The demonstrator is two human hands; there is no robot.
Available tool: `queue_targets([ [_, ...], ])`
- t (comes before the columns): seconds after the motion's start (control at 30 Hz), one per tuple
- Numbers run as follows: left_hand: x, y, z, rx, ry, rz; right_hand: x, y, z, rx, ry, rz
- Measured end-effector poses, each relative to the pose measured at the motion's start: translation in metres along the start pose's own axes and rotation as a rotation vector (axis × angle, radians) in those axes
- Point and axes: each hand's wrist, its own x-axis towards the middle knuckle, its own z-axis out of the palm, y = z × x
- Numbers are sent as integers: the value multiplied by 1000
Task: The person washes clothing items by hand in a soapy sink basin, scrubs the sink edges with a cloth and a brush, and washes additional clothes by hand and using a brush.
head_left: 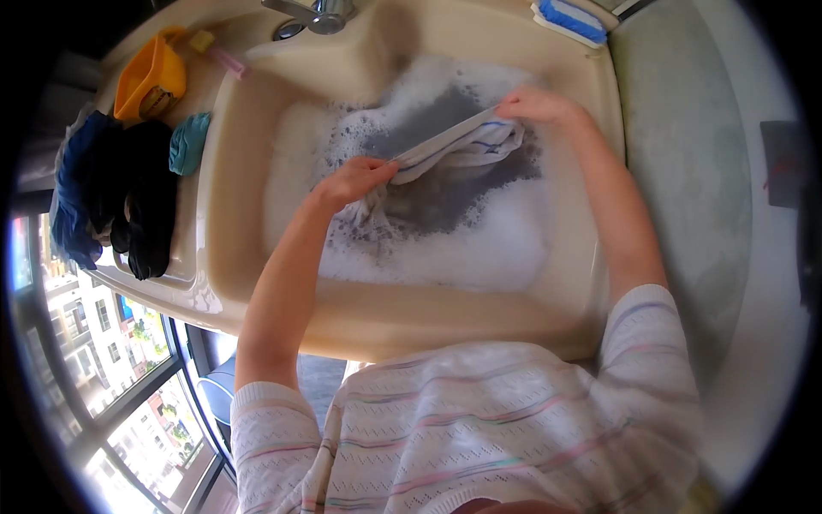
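Observation:
A wet white cloth with blue stripes (467, 147) is stretched between my two hands over a beige sink (402, 313). My left hand (355, 182) is closed on its left end, and a greyish part of it hangs down into the foam. Higher up and to the right, my right hand (535, 104) pinches the other end. Grey, soapy water (428, 206) lies under the cloth, with white foam (505, 244) around it.
Dark clothes (150, 188) and a rolled teal cloth (188, 144) lie on the left ledge, near a yellow container (152, 75) and a pink-handled brush (224, 60). The faucet (321, 15) is at the top. A blue and white brush (569, 21) sits at the upper right corner.

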Motion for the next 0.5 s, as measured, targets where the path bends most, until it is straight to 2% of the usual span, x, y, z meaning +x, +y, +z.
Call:
queue_targets([
  [0.07,-10,11,-4,-108,-78,42,-25,-23,-21,261,79,-63],
  [0.13,-19,17,-13,-332,-187,77,-20,-26,-32,223,259,-118],
  [0.23,-2,6,-11,-798,-58,80,11,-23,-51,198,536,-235],
  [0.27,7,-4,-13,-850,-14,55,18,-22,-54,196,631,-277],
  [0.33,23,-27,-15,-963,73,3,9,-37,-65,52,867,-169],
  [0.37,25,-30,-13,-868,128,-37,3,-48,-75,-30,978,-118],
  [0.43,26,-37,-10,-679,235,-120,-17,-55,-94,-334,1068,-148],
  [0.5,27,-41,-11,-673,143,-113,-24,-21,-113,-604,1088,-178],
])
